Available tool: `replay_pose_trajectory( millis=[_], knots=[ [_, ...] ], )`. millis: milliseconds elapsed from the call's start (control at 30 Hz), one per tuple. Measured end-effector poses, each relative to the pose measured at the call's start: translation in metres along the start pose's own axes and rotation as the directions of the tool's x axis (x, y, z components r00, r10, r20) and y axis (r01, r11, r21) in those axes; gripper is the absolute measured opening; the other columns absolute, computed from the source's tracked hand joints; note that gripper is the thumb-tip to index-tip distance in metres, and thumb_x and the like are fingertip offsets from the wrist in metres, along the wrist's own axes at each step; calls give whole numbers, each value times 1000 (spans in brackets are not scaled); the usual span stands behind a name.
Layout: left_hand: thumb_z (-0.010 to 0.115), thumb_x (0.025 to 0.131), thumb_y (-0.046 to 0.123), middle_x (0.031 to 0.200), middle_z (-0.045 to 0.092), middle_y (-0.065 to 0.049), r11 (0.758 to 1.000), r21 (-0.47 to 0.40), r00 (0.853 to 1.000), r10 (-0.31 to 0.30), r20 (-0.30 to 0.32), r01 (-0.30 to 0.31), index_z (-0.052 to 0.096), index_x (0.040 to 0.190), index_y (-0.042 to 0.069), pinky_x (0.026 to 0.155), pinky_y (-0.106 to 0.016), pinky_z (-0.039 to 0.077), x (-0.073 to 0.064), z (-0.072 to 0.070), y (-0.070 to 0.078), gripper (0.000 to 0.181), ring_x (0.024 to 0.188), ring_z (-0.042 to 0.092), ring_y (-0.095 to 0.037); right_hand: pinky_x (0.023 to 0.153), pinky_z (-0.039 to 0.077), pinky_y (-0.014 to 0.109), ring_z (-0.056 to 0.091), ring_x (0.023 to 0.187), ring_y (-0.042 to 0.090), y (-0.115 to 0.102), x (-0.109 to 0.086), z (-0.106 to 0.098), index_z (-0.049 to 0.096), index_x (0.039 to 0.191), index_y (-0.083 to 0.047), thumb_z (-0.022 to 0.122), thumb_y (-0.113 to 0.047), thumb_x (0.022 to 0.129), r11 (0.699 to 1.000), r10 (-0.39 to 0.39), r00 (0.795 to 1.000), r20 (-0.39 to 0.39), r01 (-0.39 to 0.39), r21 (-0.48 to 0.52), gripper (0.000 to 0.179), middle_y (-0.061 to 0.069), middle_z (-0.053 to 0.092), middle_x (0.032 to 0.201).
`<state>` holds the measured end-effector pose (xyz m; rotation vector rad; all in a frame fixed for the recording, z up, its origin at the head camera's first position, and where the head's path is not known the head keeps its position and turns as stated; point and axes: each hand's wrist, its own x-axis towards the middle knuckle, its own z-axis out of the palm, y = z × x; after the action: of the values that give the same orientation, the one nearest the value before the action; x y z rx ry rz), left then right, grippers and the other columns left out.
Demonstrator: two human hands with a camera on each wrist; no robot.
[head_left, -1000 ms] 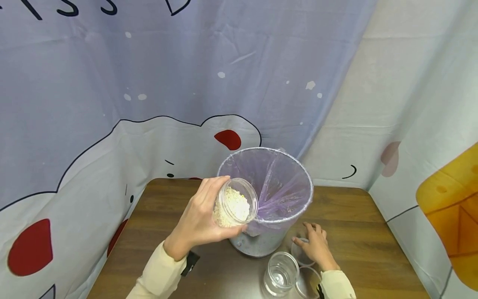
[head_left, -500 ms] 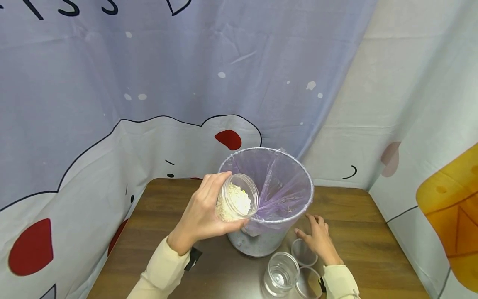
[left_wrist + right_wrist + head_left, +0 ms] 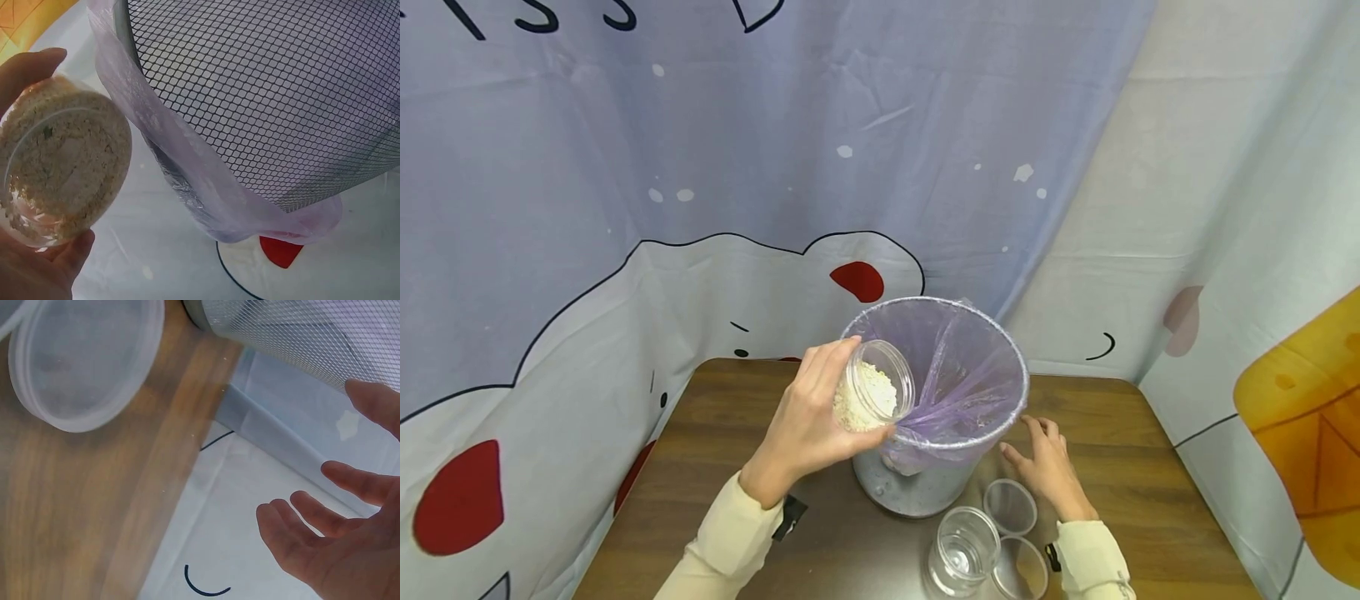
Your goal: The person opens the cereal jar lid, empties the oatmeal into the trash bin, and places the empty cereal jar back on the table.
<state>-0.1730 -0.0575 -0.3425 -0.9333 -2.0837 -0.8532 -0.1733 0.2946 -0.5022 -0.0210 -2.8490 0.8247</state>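
Note:
My left hand (image 3: pixel 811 415) grips a clear jar (image 3: pixel 69 165) of pale, crumbly flakes. In the head view the jar tilts with its mouth toward the bin, at the near left of the rim. The mesh bin (image 3: pixel 910 487) wears a thin purple plastic liner (image 3: pixel 955 375) folded over its rim. Beside the bin's right side is my right hand (image 3: pixel 1051 467), raised off the table with loosely bent fingers and nothing in them. In the right wrist view that hand (image 3: pixel 337 537) is apart from the mesh. Two round clear lids (image 3: pixel 1011 507) lie near it.
A second clear jar (image 3: pixel 964 552), standing upright without a lid, is next to the lids at the table's front. The wooden table (image 3: pixel 1135 475) ends at a printed curtain (image 3: pixel 775 167) behind and to the sides.
My right hand has come off the far lid and moved up and right toward the bin's side. The left hand and jar have shifted slightly up, with the jar tilted closer over the rim.

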Motion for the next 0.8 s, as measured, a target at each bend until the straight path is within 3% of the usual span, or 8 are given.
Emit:
replay_pose_trajectory(
  millis=[467, 800],
  knots=[
    [82, 53, 37, 123, 52, -10, 996, 19, 996, -84, 6, 84, 45, 128, 2, 88, -39, 46, -1, 5, 0, 91, 112, 44, -26, 84, 36, 66, 31, 119, 46, -5, 2, -18, 35, 137, -5, 61, -38, 86, 1000, 2, 1000, 21, -3, 27, 66, 27, 28, 136],
    [82, 52, 41, 123, 47, -10, 988, 56, 989, -143, 43, 141, 44, 131, 6, 81, -41, 49, 1, 2, -2, 94, 109, 41, -25, 92, 30, 64, 30, 120, 49, -14, 14, -29, 35, 136, 1, 61, -32, 86, 999, -27, 999, 22, 26, 44, 65, 28, 29, 134]
  ],
)
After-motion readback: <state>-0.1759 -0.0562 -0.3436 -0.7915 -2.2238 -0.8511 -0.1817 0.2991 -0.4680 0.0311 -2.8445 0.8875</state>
